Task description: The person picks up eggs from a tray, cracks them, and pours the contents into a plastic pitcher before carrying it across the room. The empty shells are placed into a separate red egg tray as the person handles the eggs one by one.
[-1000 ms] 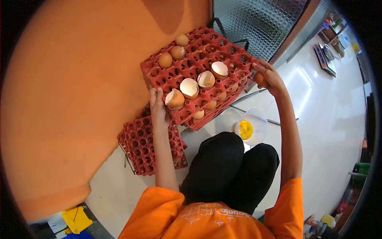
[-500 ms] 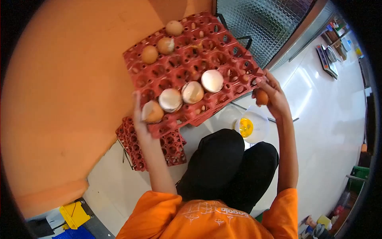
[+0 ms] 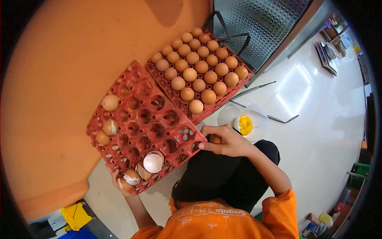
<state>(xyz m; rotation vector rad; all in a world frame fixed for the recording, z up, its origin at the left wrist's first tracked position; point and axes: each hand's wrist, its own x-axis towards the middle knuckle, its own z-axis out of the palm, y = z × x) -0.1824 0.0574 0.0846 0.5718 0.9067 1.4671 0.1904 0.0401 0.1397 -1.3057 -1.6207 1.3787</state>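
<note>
My left hand grips the lower left edge of a red egg tray, its fingers partly hidden by the tray. My right hand pinches the tray's right corner, with a brown egg tucked in its curled fingers. The tray tilts against the wall side. On it sit a white-lined open eggshell, several broken shells along the lower edge, and 3 brown eggs or shells on the left, one a pale brown egg. Just beyond is a stack of trays topped with rows of brown eggs.
A clear plastic container with yellow yolk stands on the white tiled floor beside my knee. Black straps lie near it. An orange wall is at left, a textured glass panel behind, a scale far right.
Both hands have swung the held tray left and down off the stack, uncovering the full tray of eggs. Some shells have shifted toward its lower edge. The tray now covers the trays on the floor.
</note>
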